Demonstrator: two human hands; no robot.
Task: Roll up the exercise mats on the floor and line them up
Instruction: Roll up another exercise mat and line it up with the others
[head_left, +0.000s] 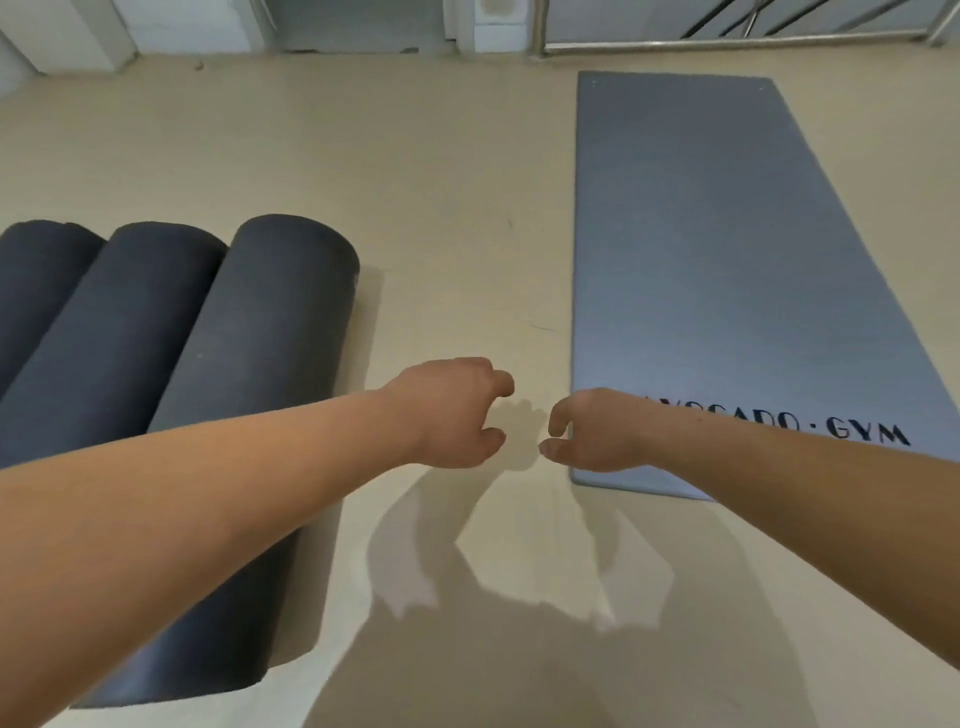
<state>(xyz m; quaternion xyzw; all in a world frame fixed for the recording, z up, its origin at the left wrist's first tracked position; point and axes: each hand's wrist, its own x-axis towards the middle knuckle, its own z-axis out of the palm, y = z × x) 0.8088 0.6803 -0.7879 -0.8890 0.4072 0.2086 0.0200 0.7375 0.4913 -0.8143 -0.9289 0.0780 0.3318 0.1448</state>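
Left hand (452, 410), right hand (592, 431) near unrolled mat (727, 260)

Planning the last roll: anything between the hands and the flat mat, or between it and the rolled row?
Nothing visible. The right hand is at the near corner of the flat mat, left hand beside it. The floor between the mat and the rolled mats is bare.

Beige floor (426, 197) meets pale walls (197, 21), with a metal railing (727, 44) far right.

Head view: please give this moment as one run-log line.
rolled mats: three, side by side; flat mat: unrolled; left hand: empty; right hand: empty
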